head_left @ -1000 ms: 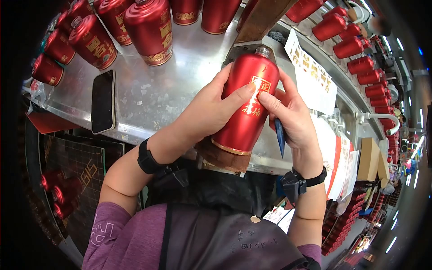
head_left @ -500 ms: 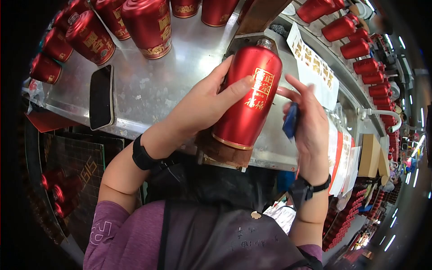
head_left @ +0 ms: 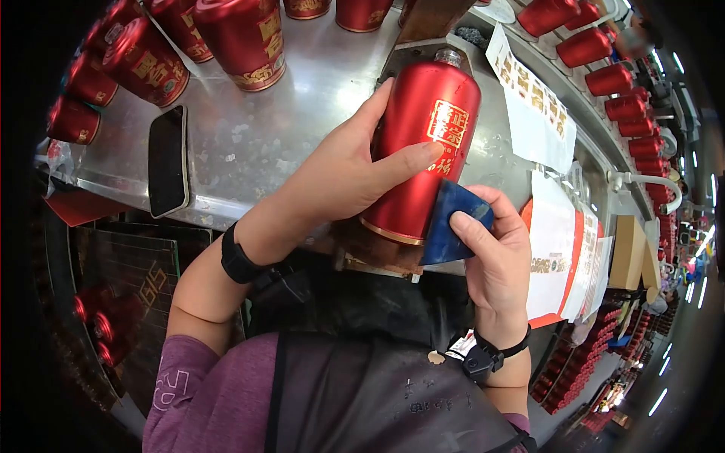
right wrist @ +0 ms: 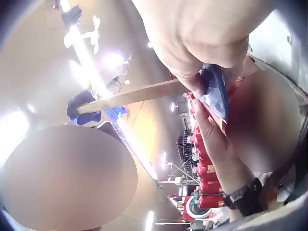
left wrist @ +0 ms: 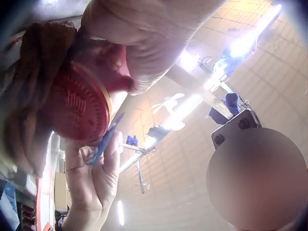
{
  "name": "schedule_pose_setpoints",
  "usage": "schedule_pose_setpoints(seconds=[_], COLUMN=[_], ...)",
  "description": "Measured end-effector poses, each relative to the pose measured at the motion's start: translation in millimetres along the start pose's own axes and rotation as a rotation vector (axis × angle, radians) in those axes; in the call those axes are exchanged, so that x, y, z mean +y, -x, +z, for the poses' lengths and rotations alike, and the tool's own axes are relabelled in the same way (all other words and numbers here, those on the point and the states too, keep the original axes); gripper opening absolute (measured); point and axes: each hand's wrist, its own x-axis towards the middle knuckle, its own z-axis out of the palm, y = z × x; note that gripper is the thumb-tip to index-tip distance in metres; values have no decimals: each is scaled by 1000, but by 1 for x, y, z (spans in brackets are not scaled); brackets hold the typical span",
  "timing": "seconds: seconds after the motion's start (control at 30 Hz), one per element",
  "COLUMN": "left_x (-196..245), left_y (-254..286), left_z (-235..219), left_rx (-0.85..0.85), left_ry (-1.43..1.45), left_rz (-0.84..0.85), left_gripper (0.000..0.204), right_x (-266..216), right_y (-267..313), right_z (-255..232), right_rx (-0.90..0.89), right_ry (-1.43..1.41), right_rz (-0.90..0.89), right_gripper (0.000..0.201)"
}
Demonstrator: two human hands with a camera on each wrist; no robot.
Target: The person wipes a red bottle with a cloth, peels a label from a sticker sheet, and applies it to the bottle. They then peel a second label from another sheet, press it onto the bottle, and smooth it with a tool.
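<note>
A glossy red bottle (head_left: 423, 94) with gold lettering (head_left: 449, 124) leans on a brown rest (head_left: 385, 255) at the bench's front edge, its clear neck pointing away. My left hand (head_left: 351, 170) grips it from the left, thumb lying across the front just over the lower gold characters. My right hand (head_left: 495, 260) pinches a flat blue scraper (head_left: 457, 219) between thumb and fingers, its edge against the lower right side of the bottle. In the left wrist view the round ribbed bottle base (left wrist: 79, 106) faces the camera, with the scraper (left wrist: 105, 140) beside it.
Several red bottles (head_left: 242, 45) stand at the back left of the metal bench (head_left: 249, 151). A phone (head_left: 168, 162) lies nearer the left edge. Sheets of gold stickers (head_left: 532, 106) lie to the right, below a rack of red bottles (head_left: 608, 79) and a white curved pipe (head_left: 653, 181).
My right hand has left the gold lettering, swung out to the right, then come back lower with the blue scraper turned flat against the bottle. My left hand keeps its grip.
</note>
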Motion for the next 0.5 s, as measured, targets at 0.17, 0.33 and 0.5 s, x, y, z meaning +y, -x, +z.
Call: schedule_pose_setpoints(seconds=[0.17,0.33,0.5], left_x=[-8,1,-2], left_y=[0,-3,-3], left_z=[-1,-5,-9], left_rx=[33,21,32], left_ry=[-25,-5,-37], left_rz=[54,44,42], left_gripper=[74,72,70], right_x=[-1,-2,-1], right_y=[-4,-12,-16], right_z=[4,10,14], right_rx=[-6,6,14], right_ry=[0,44,82], right_rz=[10,25,24], right_gripper=[26,25,24])
